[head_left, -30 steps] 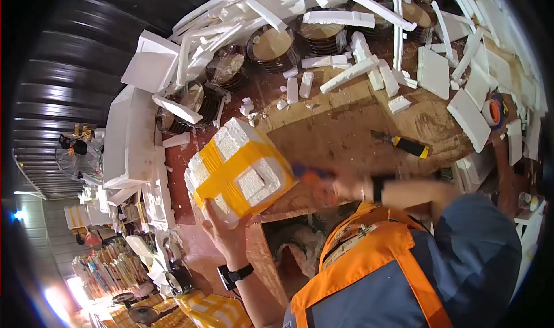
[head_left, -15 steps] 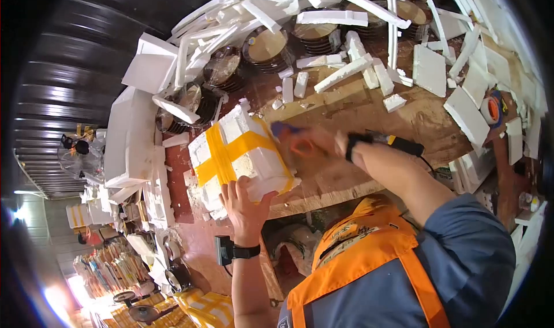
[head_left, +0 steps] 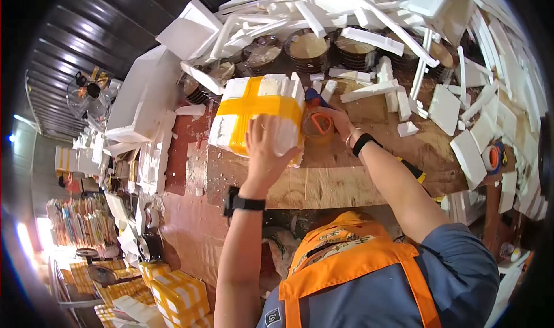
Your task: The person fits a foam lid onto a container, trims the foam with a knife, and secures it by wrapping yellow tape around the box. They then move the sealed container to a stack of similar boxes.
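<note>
A block-shaped white foam package [head_left: 277, 86], bound with crossing bands of yellow tape [head_left: 247, 106], sits on the wooden work surface in front of me. My left hand [head_left: 265, 155] lies on its near side, fingers spread over tape and foam, thumb out to the right. In my right hand [head_left: 339, 122] is a tape dispenser [head_left: 320, 124] with a blue frame, an orange hub and a roll of tape. It is held close against the package's right side. Beyond the package, stacks of brown-rimmed bowls [head_left: 307, 46] stand in a row.
Loose foam strips [head_left: 369, 90] and panels are piled behind and to the right. A large white foam box [head_left: 141, 94] stands at the left. Another orange-hubbed tape dispenser [head_left: 492, 157] lies far right. Taped packages [head_left: 180, 296] are stacked lower left, below the table's edge.
The package has been turned and sits squarer to me. My left hand has moved further up onto it. The dispenser in my right hand has come to its right side. The camera view has shifted.
</note>
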`<state>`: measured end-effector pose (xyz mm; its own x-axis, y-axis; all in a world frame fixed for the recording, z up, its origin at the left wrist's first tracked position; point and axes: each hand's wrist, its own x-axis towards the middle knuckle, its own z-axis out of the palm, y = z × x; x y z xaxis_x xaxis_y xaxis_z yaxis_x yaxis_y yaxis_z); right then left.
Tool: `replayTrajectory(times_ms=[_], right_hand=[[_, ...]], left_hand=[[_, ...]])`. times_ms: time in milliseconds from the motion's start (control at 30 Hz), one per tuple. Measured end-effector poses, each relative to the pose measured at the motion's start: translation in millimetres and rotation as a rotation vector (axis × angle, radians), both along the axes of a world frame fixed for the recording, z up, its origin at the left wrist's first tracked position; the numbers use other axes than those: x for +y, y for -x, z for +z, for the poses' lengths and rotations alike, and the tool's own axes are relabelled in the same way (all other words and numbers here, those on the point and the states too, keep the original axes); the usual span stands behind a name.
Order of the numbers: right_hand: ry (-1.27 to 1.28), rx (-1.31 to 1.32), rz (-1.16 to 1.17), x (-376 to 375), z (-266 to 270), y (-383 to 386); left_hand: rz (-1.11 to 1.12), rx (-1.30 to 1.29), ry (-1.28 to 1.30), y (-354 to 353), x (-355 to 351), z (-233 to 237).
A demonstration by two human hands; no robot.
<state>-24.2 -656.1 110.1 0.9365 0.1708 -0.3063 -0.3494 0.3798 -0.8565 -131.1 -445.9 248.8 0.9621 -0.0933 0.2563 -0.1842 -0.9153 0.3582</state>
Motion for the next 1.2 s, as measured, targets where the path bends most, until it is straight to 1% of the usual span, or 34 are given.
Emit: replayTrajectory(times_ms=[33,67,133,200,233,267,300,333,367,400,433,567,600,633,667,700,733,767,800,833,900,933,967,1000,1033,1067,1100,1133,1167,1200], right_hand=[[0.106,0.097,0.068,-5,6,-4],[0.075,0.021,0.195,-11,4,6],[0.086,-0.064,0.17,-6,-13,67],[-0.184,-0.044,0.148,22,-39,159],[0.082,-0.084,0.325,27,-30,195],[0.247,-0.034,0.433,39,18,212],[0.108,0.003,0.402,64,3,211],[0.122,-0.095,0.336,85,5,189],[0.264,-0.065,0.431,90,48,158],[0.379,-0.348,0.614,111,23,131],[0.384,-0.358,0.615,110,24,131],[0.595,-0.424,0.752,108,34,133],[0.656,-0.442,0.789,103,35,132],[0.717,-0.457,0.825,98,34,133],[0.464,-0.468,0.832,76,20,143],[0.211,-0.468,0.836,42,4,148],[0.359,-0.395,0.866,5,20,146],[0.509,-0.323,0.892,-28,56,146],[0.524,-0.321,0.807,-50,94,149],[0.536,-0.31,0.717,-64,119,151],[0.425,-0.401,0.526,-77,128,149],[0.399,-0.409,0.514,-79,137,148],[0.403,-0.41,0.517,-74,147,153],[0.35,-0.452,0.484,-66,158,155],[0.295,-0.498,0.458,-61,163,152],[0.282,-0.566,0.487,-57,160,147],[0.275,-0.576,0.508,-54,162,144],[0.388,-0.719,0.531,-50,165,142],[0.497,-0.865,0.551,-47,168,139],[0.547,-0.96,0.559,-43,169,139]], left_hand=[[0.006,-0.039,-0.143,-4,-5,-12],[0.056,0.029,-0.154,-6,-11,-20],[0.084,0.01,-0.171,-8,-17,-24],[0.12,-0.009,-0.188,-5,-17,-26],[0.125,-0.007,-0.181,-5,-18,-27],[0.125,-0.008,-0.177,-5,-18,-26],[0.122,-0.006,-0.174,-5,-19,-25],[0.118,0.0,-0.165,-3,-19,-22],[0.123,-0.012,-0.161,-4,-20,-22],[0.13,-0.018,-0.167,-5,-19,-25],[0.137,-0.02,-0.174,-5,-19,-27],[0.12,-0.057,-0.167,1,-8,-18],[0.074,-0.041,-0.147,7,1,-16],[0.026,-0.023,-0.127,15,13,-13],[-0.004,-0.013,-0.092,23,30,-11],[-0.012,0.06,-0.113,37,51,2],[0.015,0.098,-0.158,48,75,9],[0.0,0.097,-0.056,56,107,1],[0.057,0.031,-0.09,65,133,3],[0.12,-0.003,-0.266,77,142,22],[0.138,-0.162,-0.299,88,153,32],[0.137,-0.157,-0.292,92,142,32],[0.196,-0.018,0.157,95,122,31],[0.253,0.116,0.606,98,100,32],[0.175,0.178,0.762,105,74,36],[0.096,0.235,0.914,110,47,37],[0.045,0.402,1.212,111,25,32],[0.014,0.486,1.357,114,9,31],[0.16,0.54,1.488,113,-12,28],[0.194,0.514,1.557,114,-27,40]])
